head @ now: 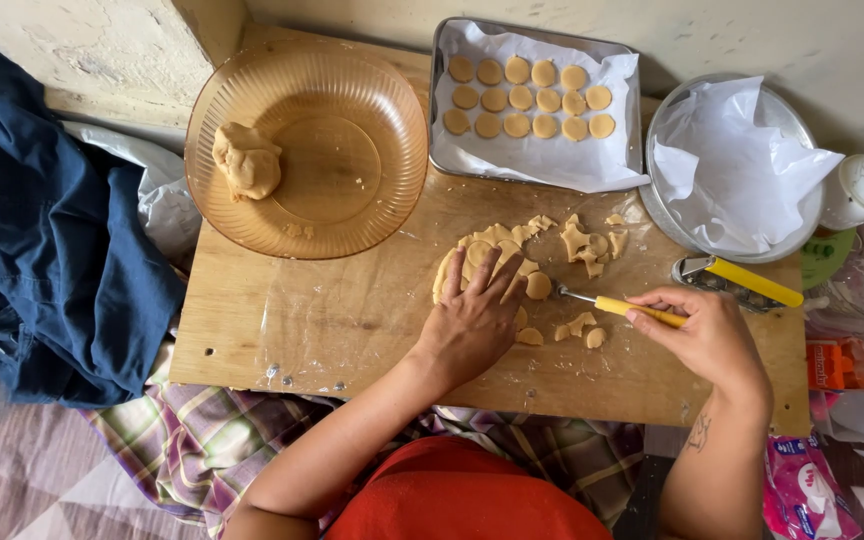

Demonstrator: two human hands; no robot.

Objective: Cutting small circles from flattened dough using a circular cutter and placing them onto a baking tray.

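Pressing my left hand (pixel 474 318) flat, fingers spread, on the rolled dough (pixel 492 250), my right hand (pixel 704 335) grips a yellow-handled tool (pixel 612 304) beside it

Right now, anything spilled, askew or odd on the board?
Nothing spilled. Torn dough scraps lie scattered beside the cut sheet under the left hand. The paper in the round pan is crumpled and pokes over the rim. Right hand holds a yellow-handled tool.
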